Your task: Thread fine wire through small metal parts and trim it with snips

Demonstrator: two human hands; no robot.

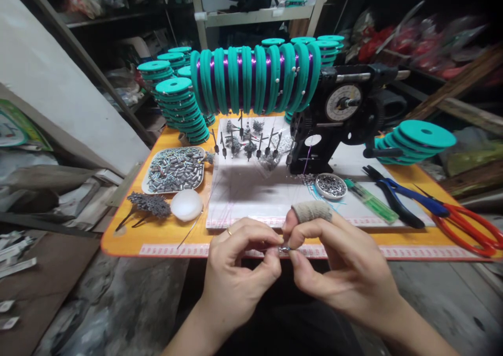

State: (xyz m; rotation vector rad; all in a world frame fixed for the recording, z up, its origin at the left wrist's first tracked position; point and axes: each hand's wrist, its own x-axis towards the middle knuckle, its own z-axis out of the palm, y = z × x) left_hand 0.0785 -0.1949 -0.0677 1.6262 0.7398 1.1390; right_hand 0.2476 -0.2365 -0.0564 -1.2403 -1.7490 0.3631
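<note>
Just over the table's front edge, my left hand (245, 262) and my right hand (338, 256) meet fingertip to fingertip. Between them is a tiny shiny metal piece (283, 249), too small and covered to name. Thumb and forefinger of each hand are pinched at it. A ring is on a left finger, and a beige wrap (312, 211) covers one right finger. Beyond my hands a row of teal spools (255, 78) wound with purple line sits on a black winding machine (334, 120). Several small dark weights (249, 147) hang below the spools.
To the left stand a tray of grey metal weights (176, 170), a white bowl (186, 205) and stacked teal spools (181, 107). To the right lie a dish of small metal parts (330, 186), a green box (373, 203), blue-handled pliers (418, 196) and red scissors (467, 227).
</note>
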